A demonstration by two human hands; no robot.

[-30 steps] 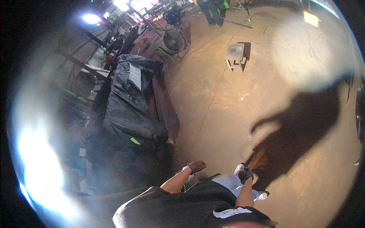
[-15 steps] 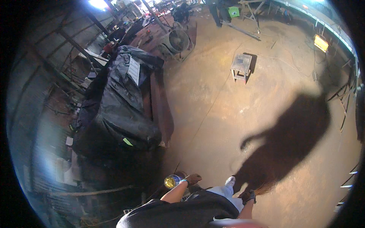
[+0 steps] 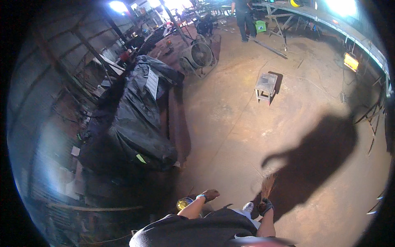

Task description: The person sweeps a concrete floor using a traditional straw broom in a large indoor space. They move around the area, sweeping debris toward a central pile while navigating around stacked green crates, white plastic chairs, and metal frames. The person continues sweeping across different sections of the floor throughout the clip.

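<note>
My right hand (image 3: 266,206), in a dark glove, is closed around the bound end of a twig broom (image 3: 268,187). Its thin brown bristles fan out forward, just above or on the floor; which of the two I cannot tell. My left hand (image 3: 211,194) reaches out in front of my body with a light blue band at the wrist. Its fingers look loosely stretched, and nothing shows in them. Beside that wrist, partly behind my forearm, is a round tin (image 3: 184,203) with something yellow in it. My white shoe (image 3: 248,206) shows between the hands.
A black tarp (image 3: 135,119) covers a long bulky stack on the left. A small stool (image 3: 266,85) stands ahead, a drum fan (image 3: 200,55) farther back. Someone in dark trousers (image 3: 244,24) stands near a green box (image 3: 260,26). A yellow work lamp (image 3: 350,61) is at right.
The broom has swung from the right of my foot to point forward. My view has tilted up a little, showing more of the person at the back. My left hand stays nearly in place.
</note>
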